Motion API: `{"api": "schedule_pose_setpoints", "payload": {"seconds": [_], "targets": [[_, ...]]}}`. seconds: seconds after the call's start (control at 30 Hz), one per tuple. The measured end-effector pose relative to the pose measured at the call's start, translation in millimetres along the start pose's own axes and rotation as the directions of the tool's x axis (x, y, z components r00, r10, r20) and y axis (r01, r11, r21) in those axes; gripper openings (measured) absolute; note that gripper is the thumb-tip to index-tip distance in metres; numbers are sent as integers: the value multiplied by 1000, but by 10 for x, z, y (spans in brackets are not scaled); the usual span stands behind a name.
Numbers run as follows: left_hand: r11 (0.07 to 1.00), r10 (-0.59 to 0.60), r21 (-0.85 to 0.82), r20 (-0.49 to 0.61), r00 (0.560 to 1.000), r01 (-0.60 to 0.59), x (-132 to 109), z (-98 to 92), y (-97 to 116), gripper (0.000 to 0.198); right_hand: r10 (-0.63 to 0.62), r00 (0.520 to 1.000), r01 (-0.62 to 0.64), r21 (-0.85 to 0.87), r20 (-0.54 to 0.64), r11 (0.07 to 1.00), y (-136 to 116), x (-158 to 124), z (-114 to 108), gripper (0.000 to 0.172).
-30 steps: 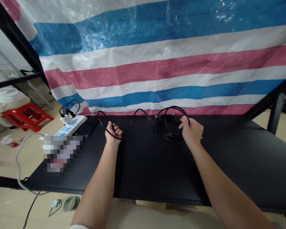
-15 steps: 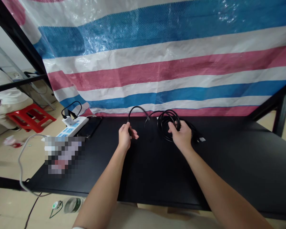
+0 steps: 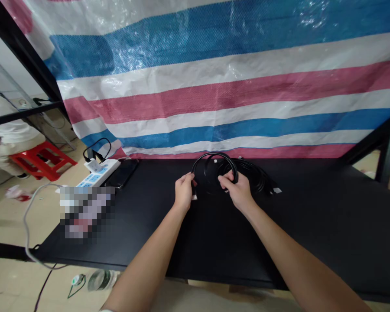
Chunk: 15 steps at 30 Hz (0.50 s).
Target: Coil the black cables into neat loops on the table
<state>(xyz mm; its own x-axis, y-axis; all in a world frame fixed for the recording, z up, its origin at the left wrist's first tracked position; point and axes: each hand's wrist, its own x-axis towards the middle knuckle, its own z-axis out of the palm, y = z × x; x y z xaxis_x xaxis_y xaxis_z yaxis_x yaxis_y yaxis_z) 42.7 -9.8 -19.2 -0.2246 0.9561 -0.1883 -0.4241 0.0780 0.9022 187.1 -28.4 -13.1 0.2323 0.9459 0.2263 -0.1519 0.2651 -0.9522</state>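
- The left hand is closed around a black cable, with a small white-tipped plug showing just below it.
- The right hand pinches the cable's loops in a narrow grip.
- The cable lies in a loose coil near the far edge of the black table, mid-width, between both hands and the tarpaulin.
- A white power strip sits at the table's far left corner, a smartphone just beside it.
- A blue, pink and white striped tarpaulin hangs behind the table.
- A person sits on a red plastic stool on the floor, well off to the left.
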Motion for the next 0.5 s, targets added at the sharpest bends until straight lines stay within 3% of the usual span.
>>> {"api": "schedule_pose_setpoints", "payload": {"seconds": [0.1, 0.2, 0.27, 0.4, 0.5], "targets": [[992, -111, -47, 90, 990, 116, -11, -9, 57, 7, 115, 989, -126, 112, 97, 986, -47, 1, -45, 58], [967, -224, -76, 210, 952, 244, -47, 1, 119, 26, 173, 959, -216, 178, 226, 960, -79, 14, -67, 61], [962, -235, -81, 230, 944, 260, -64, 8, 137, 36, 192, 960, -225, 154, 204, 962, -52, 23, -50, 63], [977, -153, -123, 172, 973, 175, -39, -21, 151, 40, 86, 995, -94, -150, -57, 984, 71, 21, 20, 59], [982, -78, -159, 140, 987, 100, 22, -93, 208, 35, -76, 994, 26, -514, -76, 858, 67, 31, 88, 49]]}}
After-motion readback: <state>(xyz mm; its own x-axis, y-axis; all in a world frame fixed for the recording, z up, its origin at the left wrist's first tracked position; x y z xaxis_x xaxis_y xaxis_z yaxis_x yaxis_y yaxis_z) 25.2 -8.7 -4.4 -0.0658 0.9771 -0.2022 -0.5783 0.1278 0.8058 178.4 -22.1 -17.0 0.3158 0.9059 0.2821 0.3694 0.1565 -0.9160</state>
